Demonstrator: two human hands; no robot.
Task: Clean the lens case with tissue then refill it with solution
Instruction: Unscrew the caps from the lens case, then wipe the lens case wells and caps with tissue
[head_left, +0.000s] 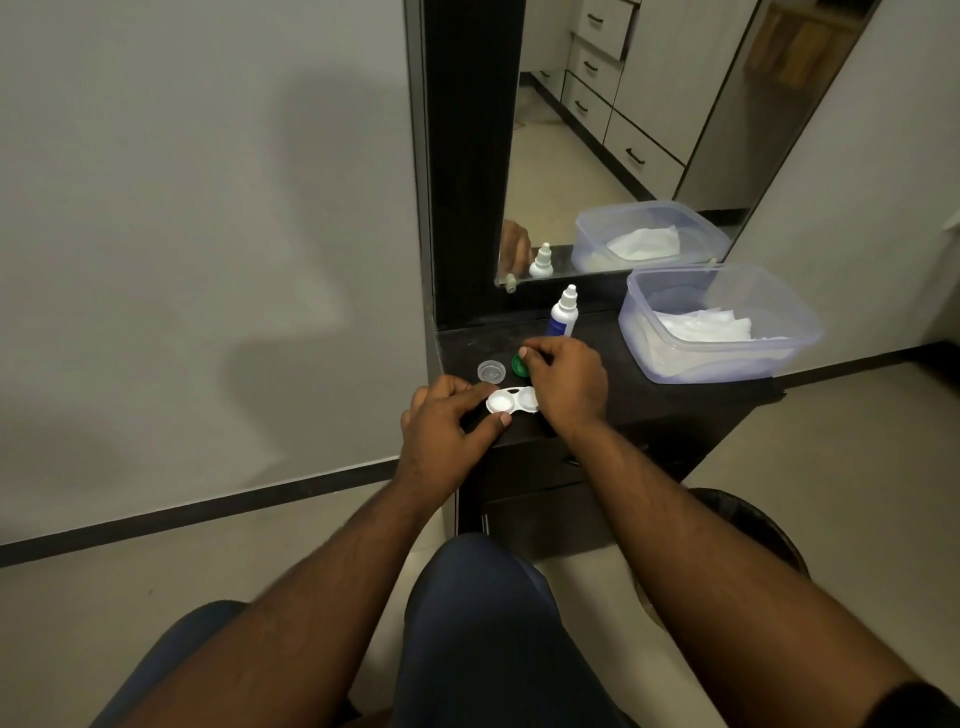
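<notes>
Lens case flat, long axis left-right, between both hands' fingers.

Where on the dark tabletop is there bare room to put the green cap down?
Free: the strip of tabletop between the right hand and the plastic tub, and the near edge right of that hand. Crowded: around the lens case, with the clear cap, green cap, solution bottle and left hand.
</notes>
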